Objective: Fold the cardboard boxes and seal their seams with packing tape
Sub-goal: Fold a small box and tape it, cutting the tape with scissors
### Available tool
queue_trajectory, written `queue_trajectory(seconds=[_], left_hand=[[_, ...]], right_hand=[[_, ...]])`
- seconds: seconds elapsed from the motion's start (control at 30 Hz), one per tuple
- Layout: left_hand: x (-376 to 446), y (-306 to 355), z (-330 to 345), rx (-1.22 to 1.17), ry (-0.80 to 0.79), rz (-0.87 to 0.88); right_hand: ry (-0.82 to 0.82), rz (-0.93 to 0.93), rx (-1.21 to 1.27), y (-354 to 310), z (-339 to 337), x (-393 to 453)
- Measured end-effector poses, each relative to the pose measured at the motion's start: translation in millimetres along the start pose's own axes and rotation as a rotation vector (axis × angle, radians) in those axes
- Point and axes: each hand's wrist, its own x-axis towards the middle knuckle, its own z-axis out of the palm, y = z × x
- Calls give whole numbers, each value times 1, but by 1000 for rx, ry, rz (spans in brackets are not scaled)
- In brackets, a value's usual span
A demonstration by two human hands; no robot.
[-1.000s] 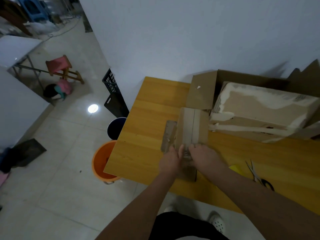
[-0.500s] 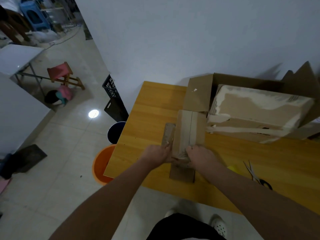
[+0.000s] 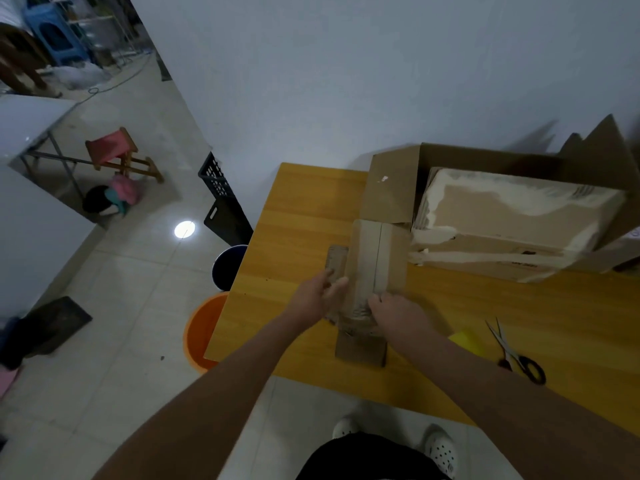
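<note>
Head view: a small cardboard box (image 3: 375, 261) lies on the yellow-wood table (image 3: 304, 216), just in front of a large open carton (image 3: 502, 216), its centre seam running away from the person. The left hand (image 3: 320, 296) — a second ago pressed beside the right over the near end — has slid out to the box's left side, fingers loosely spread, its grip clamped on nothing. The right hand (image 3: 394, 311) stays pressing the near end flat; whether its grip closes on anything cannot be told. Scissors (image 3: 516, 351) rest near the table's right edge. The seam appears taped — smoothing seems nearly done.
</note>
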Motion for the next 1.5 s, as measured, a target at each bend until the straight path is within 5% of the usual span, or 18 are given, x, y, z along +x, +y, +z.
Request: queue_trajectory(seconds=[0.1,0.37,0.6,0.77,0.9,1.0,1.1,1.27,1.37,1.5], left_hand=[[-4,8,34,-354,-82,-31],[-12,1,46,-419,-72,26],[-50,-27,51,-444,-141,87],[-73,-31,42,-567,-199,-62],[-83,-23,17,-802,-101,-145],[-78,-27,-6,-943,124,-216],[-72,-25,-7,-898,196,-201],[-64,-21,2,-907,317,-241],[-63,-20,1,-872,359,-241],[-64,-16,1,-863,385,-217]], right_hand=[[16,-53,79,7,0,-4],[99,-263,193,43,3,-25],[523,161,806,68,-29,-8],[333,92,719,44,-57,3],[484,-41,797,28,-70,-19],[540,-147,947,18,-68,-34],[540,11,1064,4,-60,-36],[232,194,963,1,-40,-32],[160,244,1163,8,-35,-34],[252,241,1383,10,-33,-42]])
